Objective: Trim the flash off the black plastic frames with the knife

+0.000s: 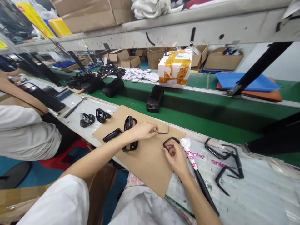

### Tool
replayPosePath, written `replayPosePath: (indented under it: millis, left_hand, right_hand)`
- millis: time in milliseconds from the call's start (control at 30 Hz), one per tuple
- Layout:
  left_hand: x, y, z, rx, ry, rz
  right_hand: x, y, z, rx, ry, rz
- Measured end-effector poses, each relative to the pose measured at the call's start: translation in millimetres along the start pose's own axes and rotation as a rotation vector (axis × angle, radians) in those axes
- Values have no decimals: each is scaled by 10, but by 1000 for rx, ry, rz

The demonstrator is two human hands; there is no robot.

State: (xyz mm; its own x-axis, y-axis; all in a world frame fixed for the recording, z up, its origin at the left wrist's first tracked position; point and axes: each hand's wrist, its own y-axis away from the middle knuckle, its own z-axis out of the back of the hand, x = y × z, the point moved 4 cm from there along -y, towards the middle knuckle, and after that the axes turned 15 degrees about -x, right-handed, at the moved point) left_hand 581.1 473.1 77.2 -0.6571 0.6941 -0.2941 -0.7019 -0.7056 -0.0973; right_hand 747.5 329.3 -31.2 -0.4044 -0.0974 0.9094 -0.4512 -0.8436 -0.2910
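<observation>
My left hand (142, 130) pinches the end of a small metal hex key (163, 132) that lies on a brown cardboard sheet (150, 159). My right hand (175, 157) is closed on a black rounded plastic frame (171, 140) at the sheet's right edge. Under my left wrist lies a black oval housing (129, 124), and a black strip-shaped part (112, 135) sits just to its left.
Black U-shaped brackets (225, 162) lie on the plastic sheet at right. A black speaker-like unit (155, 98) sits on the green conveyor belt (199, 115). Two black parts (93, 117) and a co-worker's arm (21, 93) are at left. Cardboard boxes stand behind.
</observation>
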Motion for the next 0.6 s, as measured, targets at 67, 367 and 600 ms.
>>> replayPosePath:
  millis: [67,367,600]
  left_hand:
    - [216,141,236,-143,71,98]
    - [1687,242,576,-26,-27,331]
    - [1506,-88,527,-85,85,217]
  right_hand:
    - [-27,8,8,-21,-7,-63]
    - [-77,17,-9,-45,-119,-130]
    - [-66,-13,59,-120,-291,-247]
